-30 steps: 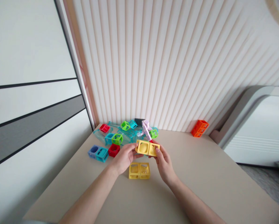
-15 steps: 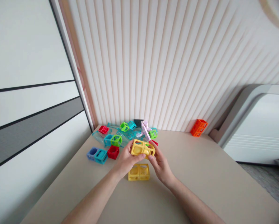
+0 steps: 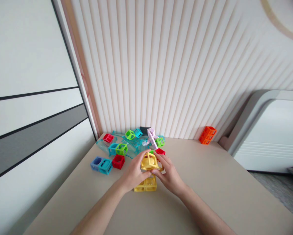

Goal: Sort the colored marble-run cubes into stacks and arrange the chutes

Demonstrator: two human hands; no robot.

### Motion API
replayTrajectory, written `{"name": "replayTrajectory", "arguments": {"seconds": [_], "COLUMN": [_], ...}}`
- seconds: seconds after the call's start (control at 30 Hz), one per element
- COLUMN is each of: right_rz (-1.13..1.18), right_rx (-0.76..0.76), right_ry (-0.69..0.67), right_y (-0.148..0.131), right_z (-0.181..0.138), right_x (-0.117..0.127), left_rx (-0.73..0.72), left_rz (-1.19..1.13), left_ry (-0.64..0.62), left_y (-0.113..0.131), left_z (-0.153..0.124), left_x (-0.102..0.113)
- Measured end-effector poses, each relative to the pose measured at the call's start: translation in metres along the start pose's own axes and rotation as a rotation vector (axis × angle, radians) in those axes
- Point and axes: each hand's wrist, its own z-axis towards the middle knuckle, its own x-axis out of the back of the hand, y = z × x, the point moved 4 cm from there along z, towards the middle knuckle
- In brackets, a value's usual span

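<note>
Between the fingertips of both hands is a yellow open-frame cube block [image 3: 149,162], its right part mostly covered by fingers. My left hand [image 3: 133,173] grips it from the left, fingers above and thumb below. On the other side, my right hand [image 3: 169,172] has its fingertips over the top and its thumb at the lower front edge. Just below, a joined pair of yellow cube blocks [image 3: 145,187] rests on the table, its upper left part hidden by my left thumb. I cannot tell whether the held piece touches this pair.
On the table [image 3: 185,204], red [image 3: 118,161], green [image 3: 122,149] and blue cube blocks [image 3: 105,165] lie to the left. Behind are a crumpled teal-edged clear bag [image 3: 134,142] and a lilac figure [image 3: 151,138]. An orange block stack [image 3: 207,135] stands by the ribbed wall.
The held yellow piece has turned and come slightly lower, closer to the yellow pair. My right fingers now reach over its top, covering more of it.
</note>
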Motion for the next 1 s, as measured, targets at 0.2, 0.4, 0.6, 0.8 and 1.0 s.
{"name": "replayTrajectory", "arguments": {"seconds": [0.2,0.4,0.6,0.8,1.0], "right_rz": [0.319,0.612,0.733,0.753,0.66], "right_rx": [-0.178,-0.33,-0.381,-0.437,-0.42], "right_ry": [0.243,0.388,0.435,0.573,0.496], "right_y": [0.012,0.026,0.027,0.03,0.024], "right_z": [0.003,0.009,0.009,0.005,-0.003], "right_x": [0.005,0.012,0.012,0.016,0.0], "left_rx": [0.036,-0.029,0.016,0.117,0.3], "left_rz": [0.032,0.449,0.459,0.126,-0.314], "left_ry": [-0.015,-0.229,-0.366,-0.133,0.345], "left_y": [-0.009,-0.006,-0.021,-0.014,-0.034], "left_z": [-0.002,-0.015,-0.022,-0.01,0.005], "left_x": [0.003,-0.012,-0.017,-0.008,0.007]}}
